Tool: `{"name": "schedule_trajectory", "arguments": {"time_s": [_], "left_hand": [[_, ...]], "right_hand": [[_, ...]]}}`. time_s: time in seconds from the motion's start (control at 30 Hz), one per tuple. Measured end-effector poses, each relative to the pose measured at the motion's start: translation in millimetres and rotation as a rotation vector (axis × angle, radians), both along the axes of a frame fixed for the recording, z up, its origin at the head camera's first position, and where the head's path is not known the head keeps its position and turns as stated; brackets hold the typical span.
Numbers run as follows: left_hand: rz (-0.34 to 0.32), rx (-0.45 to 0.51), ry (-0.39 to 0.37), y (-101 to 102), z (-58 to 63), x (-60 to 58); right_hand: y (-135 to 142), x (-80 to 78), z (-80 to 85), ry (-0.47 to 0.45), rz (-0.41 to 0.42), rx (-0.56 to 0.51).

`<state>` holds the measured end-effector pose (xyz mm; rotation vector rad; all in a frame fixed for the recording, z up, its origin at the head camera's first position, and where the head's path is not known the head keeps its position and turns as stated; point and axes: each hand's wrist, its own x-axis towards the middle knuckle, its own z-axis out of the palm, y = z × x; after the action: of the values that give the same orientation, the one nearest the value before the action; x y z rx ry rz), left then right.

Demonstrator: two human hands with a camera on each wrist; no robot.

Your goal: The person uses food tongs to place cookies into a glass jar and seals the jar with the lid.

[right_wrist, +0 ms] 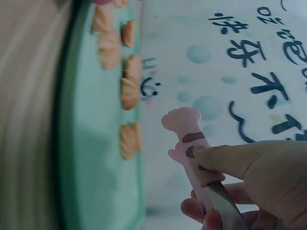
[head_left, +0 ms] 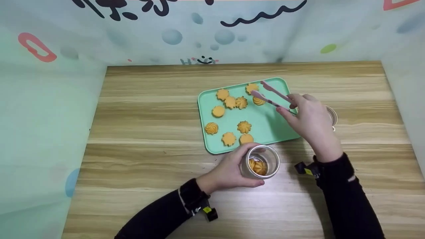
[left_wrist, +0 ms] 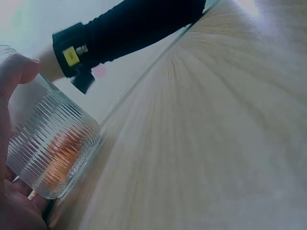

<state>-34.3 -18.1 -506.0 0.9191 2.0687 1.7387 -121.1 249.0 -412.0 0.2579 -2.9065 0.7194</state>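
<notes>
A right hand (head_left: 310,121) grips pink tongs (right_wrist: 206,178), their tips apart with nothing visible between them, over the tray's far edge towards its right corner. A left hand (head_left: 230,171) curls round a ribbed clear jar (left_wrist: 45,122), its mouth facing up, just off the near edge of the green tray (head_left: 229,124). Whether the jar touches the tabletop (head_left: 146,106) cannot be told.

The work appears to be in its early stages: at least two cookies (head_left: 260,168) sit in the bottom of the jar, while ten show on the tray, seven spread along its far and left edges and three towards the near edge. Two of those at the far edge lie nearest the tongs. Beyond the right hand, by the tray's right edge, a round rim (head_left: 335,117) peeks out, perhaps the jar's lid.

Behind the tabletop's far edge, a printed backdrop (head_left: 275,39) carries Chinese lettering; "快" and "不" appear legible in the right wrist view, the rest cropped or uncertain. Letters flanking a smiling face (head_left: 204,60) are cut off. Yellow labels (head_left: 308,172) on the wrist gear are too small to read, and no brand shows on jar or tongs.
</notes>
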Motion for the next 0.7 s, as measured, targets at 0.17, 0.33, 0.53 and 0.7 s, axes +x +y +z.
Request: {"name": "schedule_trajectory", "arguments": {"time_s": [0.17, 0.33, 0.53, 0.7], "left_hand": [[-0.002, -0.008, 0.003, 0, 0.4, 0.2], [-0.007, -0.001, 0.001, 0, 0.0, 0.0], [-0.004, 0.006, 0.012, 0, -2.0, -0.7], [-0.005, 0.01, 0.018, 0, -2.5, -1.1]], "right_hand": [[0, -5.1, -13.6, -0.036, 0.008, 0.031], [1, -5.5, -17.4, -0.071, 0.004, 0.05], [0, -6.5, -18.3, -0.099, -0.007, 0.058], [1, -5.6, -13.0, -0.158, 0.019, 0.084]]}}
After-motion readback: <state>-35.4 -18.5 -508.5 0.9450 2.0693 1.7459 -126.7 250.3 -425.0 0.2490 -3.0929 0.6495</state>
